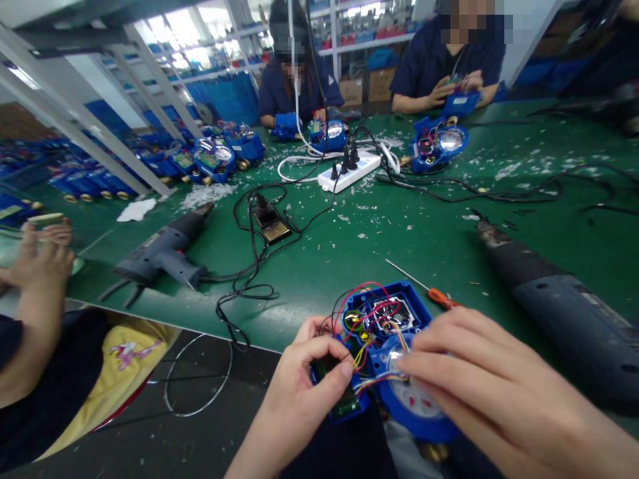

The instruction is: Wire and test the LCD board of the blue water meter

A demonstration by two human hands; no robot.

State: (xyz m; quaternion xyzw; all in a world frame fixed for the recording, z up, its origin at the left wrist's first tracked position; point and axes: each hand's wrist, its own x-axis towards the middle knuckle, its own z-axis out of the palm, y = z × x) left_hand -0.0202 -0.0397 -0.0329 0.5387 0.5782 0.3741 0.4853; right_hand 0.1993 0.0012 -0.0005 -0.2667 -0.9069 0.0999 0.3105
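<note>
A blue water meter (379, 399) with its casing opened sits at the table's near edge, partly over my lap. Red, black, yellow and white wires (360, 352) run between its open compartment (407, 299), its round dial and a smaller blue part with a green circuit board (344, 402). My left hand (309, 386) is closed around that smaller part, thumb and forefinger together beside the yellow wires. Over the clear dial (417, 402) my right hand (469, 372) has its fingers bunched near the wires; whatever they pinch is hidden. An orange-handled screwdriver (440, 297) lies just beyond.
Heat guns lie at left (162, 249) and right (564, 313). A soldering iron stand (269, 223) and a white power strip (349, 171) trail black cables across the green table (319, 266). More meters (214, 159) stand at back left. Co-workers sit opposite; another person's hand (42, 256) is at left.
</note>
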